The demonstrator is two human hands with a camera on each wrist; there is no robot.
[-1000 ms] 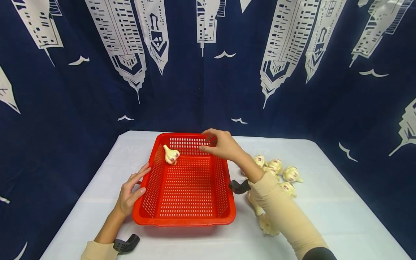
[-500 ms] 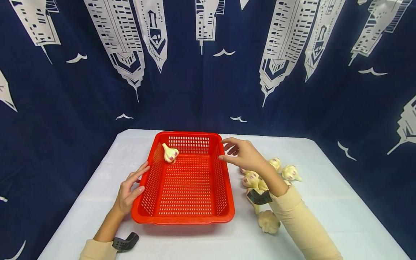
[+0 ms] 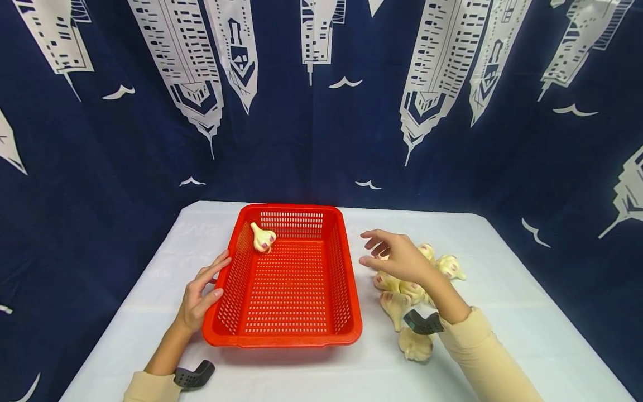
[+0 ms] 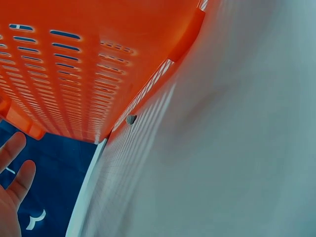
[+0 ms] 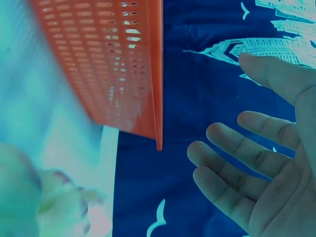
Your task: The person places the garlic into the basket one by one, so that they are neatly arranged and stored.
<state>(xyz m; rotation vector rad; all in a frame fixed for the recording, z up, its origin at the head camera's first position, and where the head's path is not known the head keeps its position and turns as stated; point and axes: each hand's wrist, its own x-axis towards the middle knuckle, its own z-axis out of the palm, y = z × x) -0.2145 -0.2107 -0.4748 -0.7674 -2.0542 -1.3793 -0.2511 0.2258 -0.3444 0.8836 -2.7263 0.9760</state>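
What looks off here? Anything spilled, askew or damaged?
Nothing stands out. One garlic bulb lies at the far left of the red perforated basket; the other bulbs lie loosely grouped on the white table to its right, some partly hidden by the right hand. No spill or visible damage.

No readable text, brand or number. Faint letter-like marks on white table (image 3: pixel 168 301), far left, beside red basket (image 3: pixel 282 341): too weak to make out. Navy curtain (image 3: pixel 311 151) at far side: white print, upside-down buildings plus bird-like shapes, pictorial only. Purple patches on garlic bulbs (image 3: pixel 394 306), right of basket: too small to tell any lettering.
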